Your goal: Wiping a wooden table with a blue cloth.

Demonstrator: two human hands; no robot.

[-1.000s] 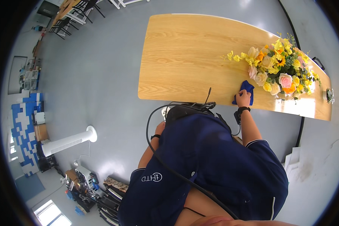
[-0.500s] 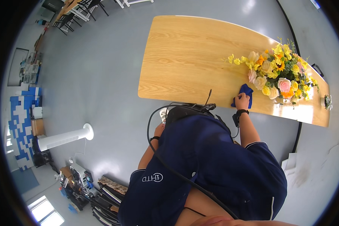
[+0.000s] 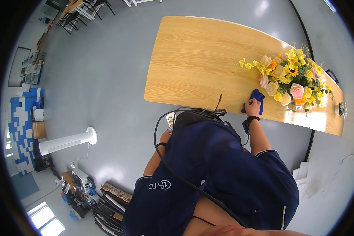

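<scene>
Down by the person's left side, the left hand (image 3: 166, 136) hangs beside the dark shirt (image 3: 216, 153); I can't tell how open it is or whether it holds anything. Farther right, the right hand (image 3: 253, 107) curls tightly onto a blue cloth (image 3: 258, 95) at the near edge of the desk (image 3: 200, 59), near the flowers (image 3: 297, 91).

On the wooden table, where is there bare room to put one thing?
The left part of the wooden table is bare, between its left edge and the bouquet. The right half is crowded: bouquet, potted plant, and the right hand on the blue cloth.
</scene>
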